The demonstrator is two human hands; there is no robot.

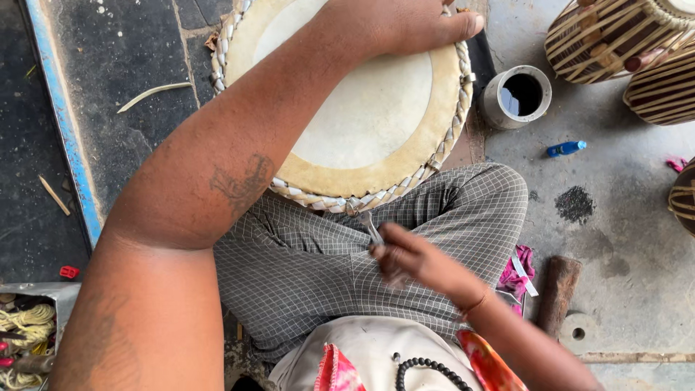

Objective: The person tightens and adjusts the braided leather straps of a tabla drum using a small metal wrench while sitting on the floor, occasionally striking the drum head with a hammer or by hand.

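A round drum with a pale skin head and a braided rim rests against my lap. My left hand lies flat across the far side of the drum head, thumb pointing right. My right hand is closed on a small metal tool whose tip points at the braided rim at the drum's near edge, just above my checked trousers.
A small grey pot of black paste stands right of the drum, a blue marker beside it. Striped drums sit at top right. A wooden mallet lies on the concrete at right. A box of cord is bottom left.
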